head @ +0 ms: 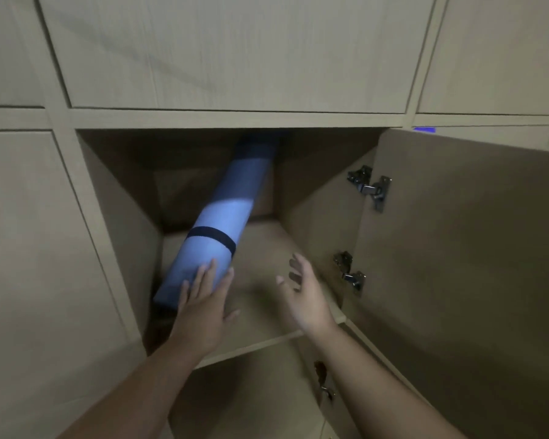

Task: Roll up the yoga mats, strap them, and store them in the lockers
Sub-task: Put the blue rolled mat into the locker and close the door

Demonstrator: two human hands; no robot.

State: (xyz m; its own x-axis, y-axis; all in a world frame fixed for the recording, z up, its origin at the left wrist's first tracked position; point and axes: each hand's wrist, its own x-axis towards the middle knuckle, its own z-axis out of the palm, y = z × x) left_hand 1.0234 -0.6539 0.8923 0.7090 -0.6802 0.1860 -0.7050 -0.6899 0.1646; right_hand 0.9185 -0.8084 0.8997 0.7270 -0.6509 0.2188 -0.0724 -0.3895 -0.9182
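A blue yoga mat point(225, 223), rolled into a smooth tight cylinder and bound by a dark strap point(211, 235), leans diagonally inside the open wood-grain locker point(314, 198), its near end low by the left wall and its far end rising into the shadowed back. The left hand point(203, 308) lies flat with straight fingers against the roll's near end. The right hand point(305, 293) hovers apart from it, fingers spread and holding nothing. The locker door point(463, 248) stands swung open on two metal hinges point(370, 186).

two metal hinges point(370, 186), purple glow point(423, 130).
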